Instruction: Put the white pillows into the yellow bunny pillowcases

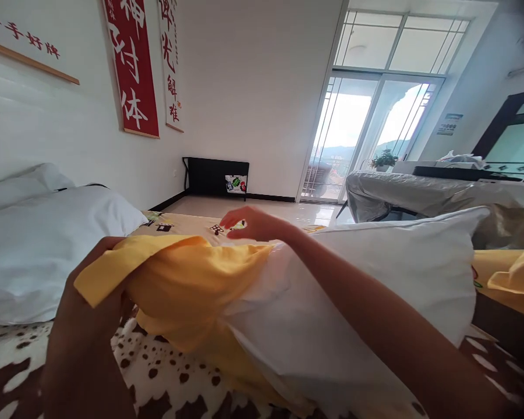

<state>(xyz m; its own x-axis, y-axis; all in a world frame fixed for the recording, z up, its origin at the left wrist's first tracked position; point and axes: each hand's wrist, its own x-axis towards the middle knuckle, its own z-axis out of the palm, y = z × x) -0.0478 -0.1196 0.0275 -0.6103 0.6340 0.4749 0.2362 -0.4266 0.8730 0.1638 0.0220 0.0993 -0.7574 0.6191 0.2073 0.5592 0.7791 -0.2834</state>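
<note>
A yellow pillowcase [192, 279] covers the left end of a white pillow [332, 302], which lies across the bed in front of me. The pillow's right part is bare white. My left hand [98, 273] is closed on the pillowcase's open left end, with a flap of the cloth folded over the fingers. Above the pillowcase's far edge, my right hand [255, 224] has its fingers stretched out and slightly curved, holding nothing. My right forearm passes over the white pillow. Part of my left fingers is hidden by the yellow cloth.
White pillows [56, 244] rest at the left on a brown-and-cream patterned blanket [170, 372]. More yellow cloth [515, 273] lies at the right edge. Beyond the bed are a low black stand [213, 177], a plastic-covered table [375, 189] and glass doors [362, 128].
</note>
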